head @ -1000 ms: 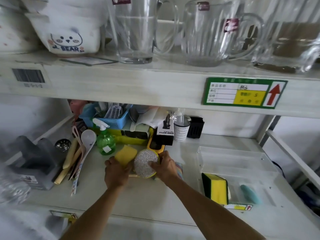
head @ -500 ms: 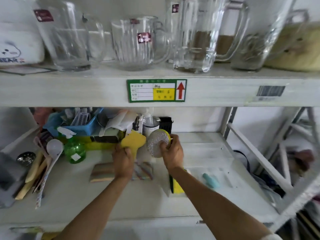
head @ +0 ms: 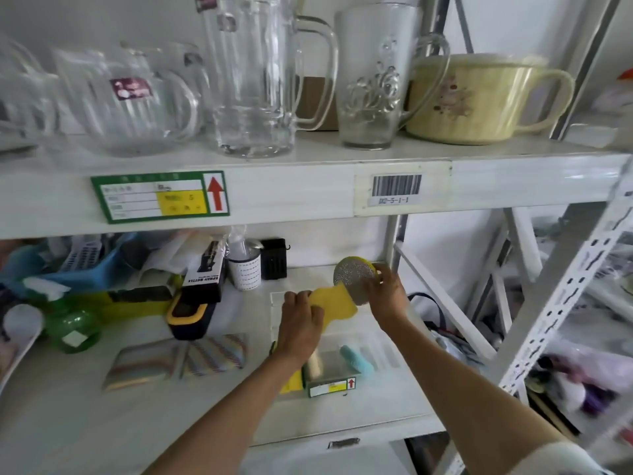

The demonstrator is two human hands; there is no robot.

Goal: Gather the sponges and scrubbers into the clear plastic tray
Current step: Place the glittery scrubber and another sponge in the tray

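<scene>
both hands are up over the clear plastic tray [head: 376, 341] in the lower middle of the frame, on the lower shelf [head: 102, 423]. left hand [head: 299, 323] has its grip closed round one end of the yellow sponge [head: 337, 303], so the sponge sticks out toward the upper right from the fingers, above the back part of the tray. right hand [head: 387, 296] is pinching the round silver scrubber [head: 354, 277] by its right edge, disc tilted up and facing the camera, its lower edge overlapping the yellow sponge. inside the tray there's a teal scrubber [head: 356, 359] lying flat, and a yellow and green sponge [head: 291, 383] at the near left corner, mostly hidden by the left forearm. two striped sponges [head: 178, 359] sit on the shelf left of the tray, outside it.
</scene>
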